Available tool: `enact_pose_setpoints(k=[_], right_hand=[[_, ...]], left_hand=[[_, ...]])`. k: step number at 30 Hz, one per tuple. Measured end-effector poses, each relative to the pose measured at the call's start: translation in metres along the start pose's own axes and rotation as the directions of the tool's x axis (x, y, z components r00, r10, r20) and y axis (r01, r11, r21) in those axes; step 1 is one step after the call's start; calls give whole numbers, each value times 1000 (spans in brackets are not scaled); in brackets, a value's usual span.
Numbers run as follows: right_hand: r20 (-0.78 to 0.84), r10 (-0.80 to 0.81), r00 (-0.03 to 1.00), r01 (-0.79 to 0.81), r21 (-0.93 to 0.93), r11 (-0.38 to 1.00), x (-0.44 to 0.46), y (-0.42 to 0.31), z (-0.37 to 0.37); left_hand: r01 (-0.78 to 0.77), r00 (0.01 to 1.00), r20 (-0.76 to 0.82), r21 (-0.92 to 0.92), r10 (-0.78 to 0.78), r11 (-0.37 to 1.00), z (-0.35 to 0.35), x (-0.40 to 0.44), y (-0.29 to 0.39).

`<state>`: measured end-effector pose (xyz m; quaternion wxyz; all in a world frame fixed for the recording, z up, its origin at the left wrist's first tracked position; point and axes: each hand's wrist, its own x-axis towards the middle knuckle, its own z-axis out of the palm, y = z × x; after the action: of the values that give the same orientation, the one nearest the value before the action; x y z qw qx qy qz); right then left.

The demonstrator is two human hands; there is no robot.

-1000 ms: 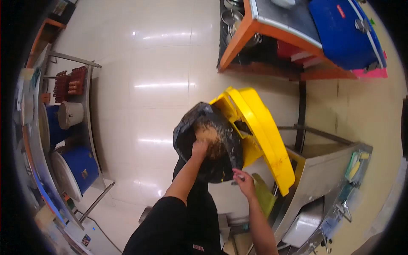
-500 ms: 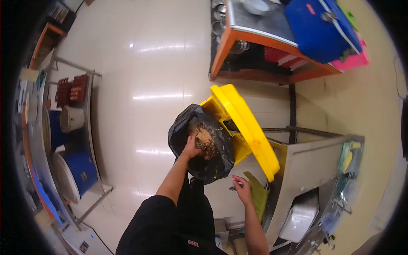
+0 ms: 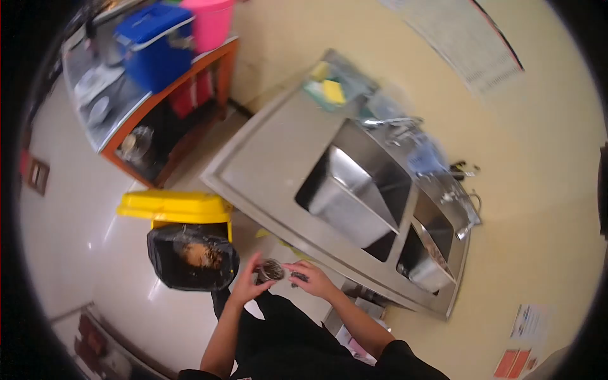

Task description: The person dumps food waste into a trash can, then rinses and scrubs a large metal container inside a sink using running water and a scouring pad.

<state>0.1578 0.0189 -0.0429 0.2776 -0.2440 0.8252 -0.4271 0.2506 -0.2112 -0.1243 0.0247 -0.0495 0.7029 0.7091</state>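
My left hand point(image 3: 243, 286) grips a small round clear container point(image 3: 272, 270), its mouth turned up toward me and dark bits showing inside. Beside its rim, my right hand point(image 3: 318, 283) has fingers closed on a small dark object point(image 3: 298, 277), whose kind I cannot make out. To the left of both hands stands a yellow bin point(image 3: 174, 206) with its lid tipped back. Brown and tan waste point(image 3: 201, 254) lies in the black bin bag point(image 3: 163, 269) that lines it.
A stainless steel sink counter point(image 3: 259, 149) runs along the wall at right, with a metal pan point(image 3: 345, 215) in one basin and a smaller pan point(image 3: 430, 275) in the other. An orange-framed table point(image 3: 130, 120) carries a blue cooler box point(image 3: 152, 50) and a pink bucket point(image 3: 209, 25).
My view has turned right toward the sink. My left hand has come out of the bin bag, now holding the clear container, and my right hand has moved close to it.
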Motion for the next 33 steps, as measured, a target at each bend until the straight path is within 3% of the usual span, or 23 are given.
enact_pose_setpoints(k=[2, 4, 7, 8, 10, 13, 15, 17, 19, 22, 25, 28, 33], right_hand=[[-110, -22, 994, 21, -12, 1000, -34, 15, -19], [-240, -21, 971, 23, 7, 1000, -72, 45, -45], [-450, 6, 893, -45, -78, 996, -120, 36, -86], [-522, -29, 853, -30, -104, 994, -134, 47, -89], [-691, 63, 720, -67, 20, 998, -152, 43, -101], [-817, 206, 539, -147, 150, 978, -174, 76, -123], [-836, 227, 500, -168, 164, 972, -181, 95, -138], [-870, 205, 449, -190, 131, 973, -182, 104, -154], [-880, 215, 424, -228, 127, 965, -180, 116, -165], [-886, 156, 436, -293, 24, 956, -172, 126, -179], [-866, 155, 475, -357, -29, 934, -151, 147, -185], [-812, 264, 521, -468, -13, 884, -131, 157, -183], [-726, 388, 568, -656, -115, 746, -74, 202, -185]], left_hand=[[48, 985, 170, -147, -23, 988, 48, 29, 38], [29, 961, 275, -139, 11, 990, 90, 57, 43], [-140, 887, 434, -69, 156, 988, 152, 86, 69], [-157, 854, 493, -61, 166, 986, 168, 92, 78], [-269, 815, 535, 6, 225, 963, 193, 102, 109], [-501, 796, 467, 150, 386, 852, 217, 125, 138], [-584, 811, 323, 402, 487, 705, 223, 145, 146], [-507, 845, 241, 643, 477, 574, 221, 159, 182], [-449, 865, 238, 760, 441, 470, 226, 175, 183], [-515, 812, 359, 812, 461, 275, 223, 209, 150], [-483, 851, 381, 838, 363, 252, 215, 250, 148], [-541, 769, 378, 814, 516, 211, 215, 282, 159], [-569, 737, 355, 785, 575, 246, 234, 337, 190]])
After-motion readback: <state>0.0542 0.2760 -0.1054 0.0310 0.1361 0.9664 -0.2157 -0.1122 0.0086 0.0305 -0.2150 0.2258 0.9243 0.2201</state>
